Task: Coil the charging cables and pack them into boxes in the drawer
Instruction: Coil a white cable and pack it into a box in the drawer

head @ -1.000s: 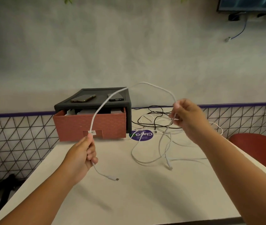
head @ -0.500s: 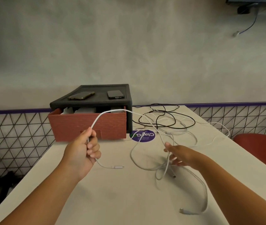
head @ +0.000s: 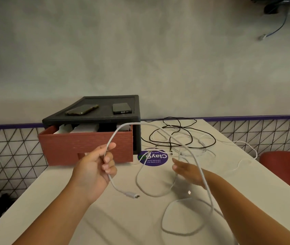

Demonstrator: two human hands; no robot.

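Left hand (head: 94, 167) grips the white cable (head: 117, 129) in front of the pulled-out red drawer (head: 87, 144), white boxes (head: 85, 128) inside; right hand (head: 186, 169) loose, fingers straight.

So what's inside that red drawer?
The red drawer is pulled partway out, and only the tops of white boxes show over its front. Whether cables are in them cannot be seen: the front and the black cabinet above cover the rest.
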